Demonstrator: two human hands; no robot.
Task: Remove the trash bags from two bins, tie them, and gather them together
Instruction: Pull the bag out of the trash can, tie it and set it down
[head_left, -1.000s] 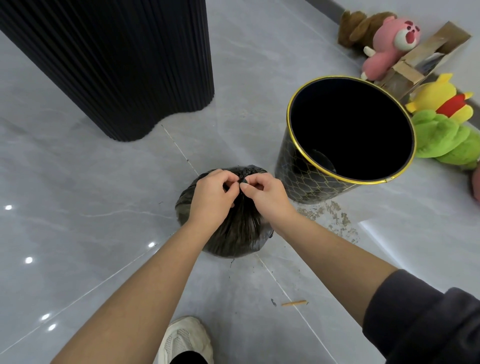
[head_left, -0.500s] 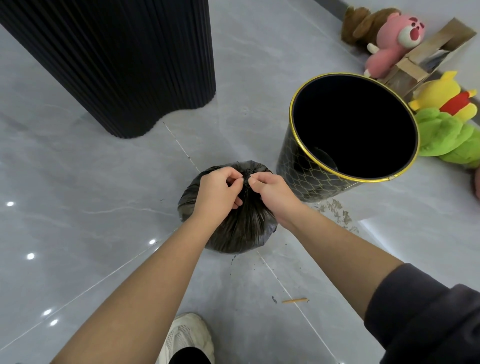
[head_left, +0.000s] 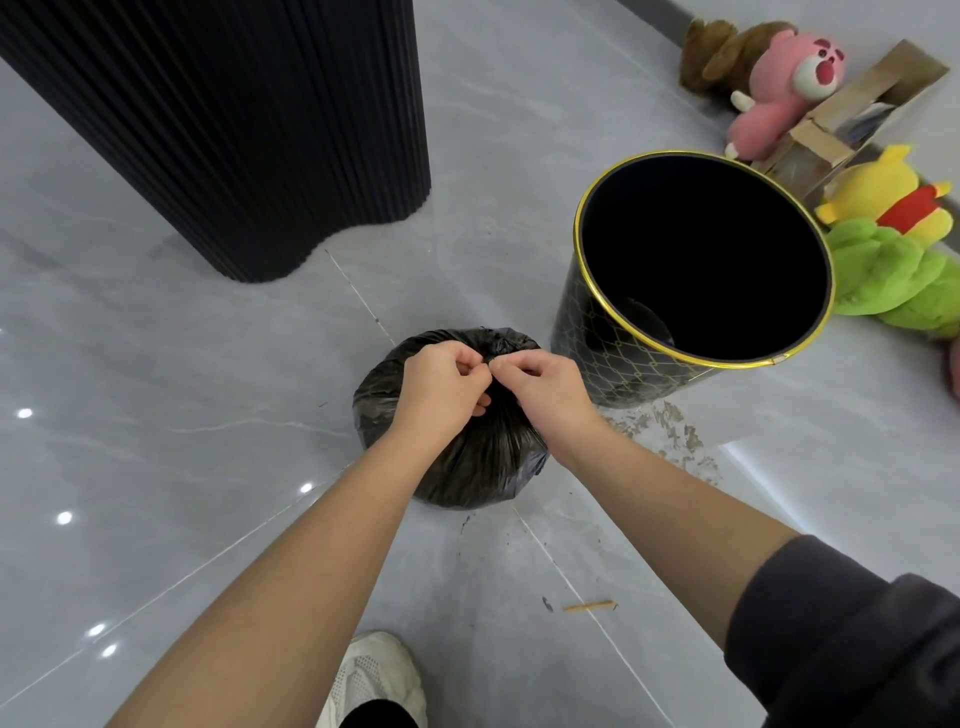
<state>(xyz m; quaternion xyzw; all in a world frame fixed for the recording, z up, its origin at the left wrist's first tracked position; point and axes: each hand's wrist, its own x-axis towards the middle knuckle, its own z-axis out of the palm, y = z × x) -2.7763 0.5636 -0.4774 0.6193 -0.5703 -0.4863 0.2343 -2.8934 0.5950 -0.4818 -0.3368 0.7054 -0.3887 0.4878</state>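
A full black trash bag (head_left: 478, 467) sits on the grey tile floor in the middle of the view. My left hand (head_left: 441, 389) and my right hand (head_left: 545, 392) meet at its gathered top, each pinching the plastic at the neck. Just to the right stands a black bin with a gold rim (head_left: 587, 343); its inside looks dark with no bag in it. The bag touches or nearly touches the bin's base. Only one bin and one bag are in view.
A tall black ribbed column (head_left: 234, 130) rises at the back left. Plush toys (head_left: 779, 88) and a cardboard box (head_left: 852, 119) lie along the far right wall. A small stick (head_left: 589, 606) and crumbs lie on the floor. My white shoe (head_left: 374, 680) is at the bottom.
Both hands stay pinched at the bag's neck, with small finger shifts as they work the plastic. The bag and the bin have not moved.
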